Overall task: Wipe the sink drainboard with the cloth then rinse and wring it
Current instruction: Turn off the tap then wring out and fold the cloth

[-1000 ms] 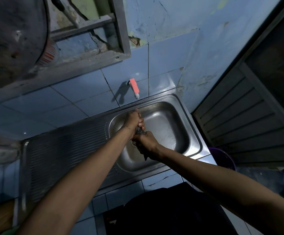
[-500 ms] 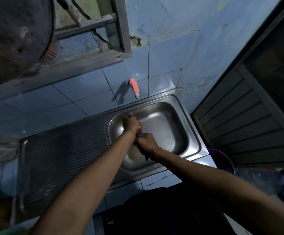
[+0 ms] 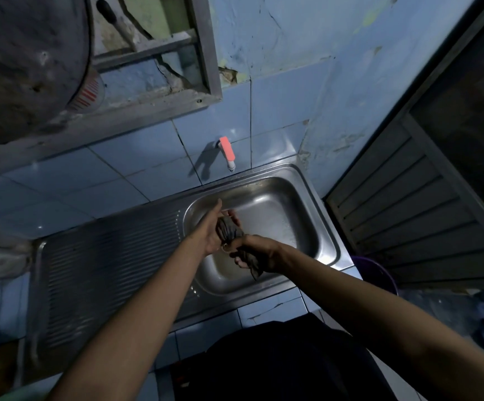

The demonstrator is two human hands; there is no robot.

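Observation:
A dark grey cloth (image 3: 229, 231), twisted into a roll, hangs over the steel sink basin (image 3: 275, 215). My left hand (image 3: 213, 227) has loosened around its upper end, with the palm up and the fingers half spread under the cloth. Its lower end is gripped tight in my right hand (image 3: 256, 251), and a corner of cloth sticks out below the fist. The ribbed drainboard (image 3: 104, 270) lies to the left of the basin. An orange-handled tap (image 3: 227, 153) juts from the wall above the basin, and I see no water running from it.
Blue tiles cover the wall and the counter front. A metal frame (image 3: 206, 53) and a big dark round object (image 3: 26, 68) hang above the drainboard. A slatted door (image 3: 408, 212) stands to the right, with a purple bucket (image 3: 376, 273) below it.
Both fists were clenched close together on the cloth. Now my left hand has eased its hold, so more of the twisted cloth shows between the hands.

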